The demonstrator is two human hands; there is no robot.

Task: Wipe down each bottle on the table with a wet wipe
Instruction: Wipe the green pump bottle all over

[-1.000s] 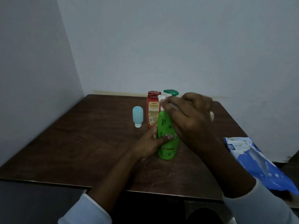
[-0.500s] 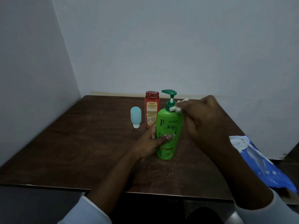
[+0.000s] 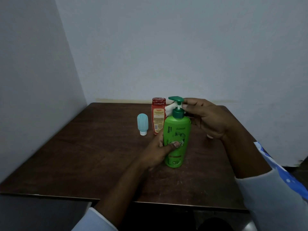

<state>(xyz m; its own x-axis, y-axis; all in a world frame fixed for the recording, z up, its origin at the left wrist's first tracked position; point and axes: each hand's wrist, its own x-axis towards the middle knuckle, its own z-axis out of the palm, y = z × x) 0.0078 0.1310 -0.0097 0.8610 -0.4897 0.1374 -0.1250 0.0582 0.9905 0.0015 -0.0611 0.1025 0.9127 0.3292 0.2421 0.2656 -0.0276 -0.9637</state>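
Two grips active | I'm clasping green pump bottle (image 3: 177, 130) mid-body with left hand (image 3: 156, 150) | right hand (image 3: 208, 119) pinching wet wipe (image 3: 169, 110) at its neck | judging it rigid, slick when damp

Glossy plastic green bottle (image 3: 181, 125), wooden table (image 3: 83, 155) — matt

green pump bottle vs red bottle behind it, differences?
The green pump bottle has a pump head; the red bottle has a flat cap. The left hand grips the green pump bottle while the right hand holds a wipe at its neck; no hand holds the red bottle. Both stand upright on the table.
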